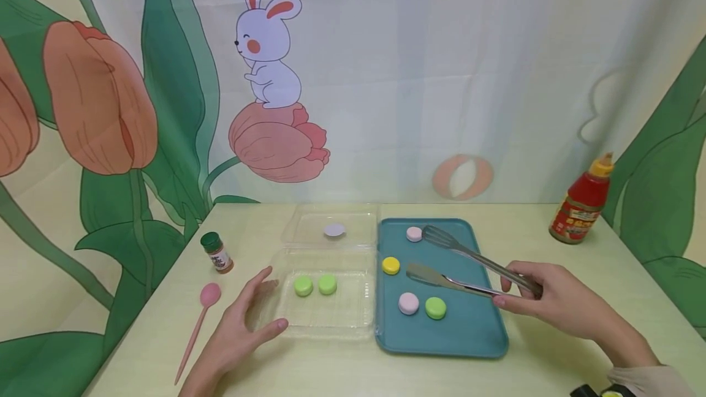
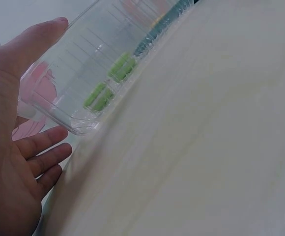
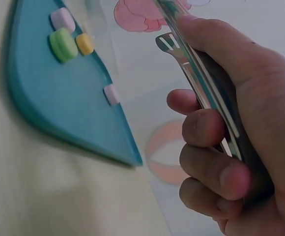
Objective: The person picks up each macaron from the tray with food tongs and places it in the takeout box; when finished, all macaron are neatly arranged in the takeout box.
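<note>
My right hand [image 1: 568, 305] grips metal tongs [image 1: 474, 256], their two arms spread apart over the blue tray [image 1: 463, 342]; in the right wrist view my fingers curl round the handle. Nothing is between the tong tips. On the tray lie a yellow macaron [image 1: 391, 266], a green one [image 1: 436, 308], a pink one [image 1: 409, 303] and another pink one [image 1: 414, 234] by the upper tip. My left hand [image 1: 234, 329], fingers spread, is at the left side of the clear container [image 1: 331, 326]; contact cannot be told. Two green macarons [image 1: 303, 285] [image 2: 99, 97] sit inside it.
The container's lid [image 1: 298, 231] lies folded back, with a pale oval sticker [image 1: 333, 230]. A green-capped jar [image 1: 217, 253] and a pink spoon [image 1: 199, 323] are on the left. A red sauce bottle [image 1: 582, 204] stands at the back right, before a printed curtain [image 1: 386, 90].
</note>
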`<state>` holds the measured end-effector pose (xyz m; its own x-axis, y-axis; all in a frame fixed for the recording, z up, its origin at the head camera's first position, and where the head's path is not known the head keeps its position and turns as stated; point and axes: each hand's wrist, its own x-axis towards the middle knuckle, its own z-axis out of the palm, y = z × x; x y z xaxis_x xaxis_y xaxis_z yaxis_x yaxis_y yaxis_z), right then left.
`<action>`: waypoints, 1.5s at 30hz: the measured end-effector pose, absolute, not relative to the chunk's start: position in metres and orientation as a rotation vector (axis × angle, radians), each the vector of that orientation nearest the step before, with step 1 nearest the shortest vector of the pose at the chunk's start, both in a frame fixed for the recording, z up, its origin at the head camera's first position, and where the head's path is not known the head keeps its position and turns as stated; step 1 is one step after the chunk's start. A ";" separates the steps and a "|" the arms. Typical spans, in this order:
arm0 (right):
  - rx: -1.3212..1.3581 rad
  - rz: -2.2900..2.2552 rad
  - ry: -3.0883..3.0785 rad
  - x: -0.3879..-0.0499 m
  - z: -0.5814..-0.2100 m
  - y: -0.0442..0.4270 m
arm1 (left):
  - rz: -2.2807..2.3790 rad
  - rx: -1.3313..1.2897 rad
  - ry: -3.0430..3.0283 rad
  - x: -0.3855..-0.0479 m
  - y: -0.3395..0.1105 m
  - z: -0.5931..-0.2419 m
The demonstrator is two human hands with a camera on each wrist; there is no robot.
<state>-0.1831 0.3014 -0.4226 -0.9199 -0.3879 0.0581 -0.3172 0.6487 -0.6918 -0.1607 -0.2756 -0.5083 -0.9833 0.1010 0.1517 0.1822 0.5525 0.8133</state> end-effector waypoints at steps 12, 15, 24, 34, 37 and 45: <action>-0.562 -1.053 2.638 -0.170 -0.454 0.328 | -1.417 -0.258 -2.691 -0.161 -0.275 -0.507; -0.532 -1.042 2.603 -0.170 -0.458 0.329 | -1.423 -0.257 -2.688 -0.161 -0.274 -0.507; -0.452 -0.991 2.560 -0.174 -0.465 0.328 | -1.437 -0.254 -2.681 -0.160 -0.275 -0.506; -0.407 -0.976 2.517 -0.175 -0.465 0.328 | -1.430 -0.270 -2.675 -0.160 -0.276 -0.507; -0.410 -0.986 2.498 -0.176 -0.464 0.328 | -1.432 -0.276 -2.674 -0.161 -0.276 -0.507; -0.446 -0.971 2.525 -0.176 -0.464 0.328 | -1.420 -0.265 -2.684 -0.161 -0.275 -0.506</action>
<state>-0.1760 0.3279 -0.4636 -0.8705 -0.4254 -0.2476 -0.1499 0.7083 -0.6898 -0.1614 -0.2750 -0.5063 -0.9806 0.1093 0.1628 0.1961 0.5518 0.8106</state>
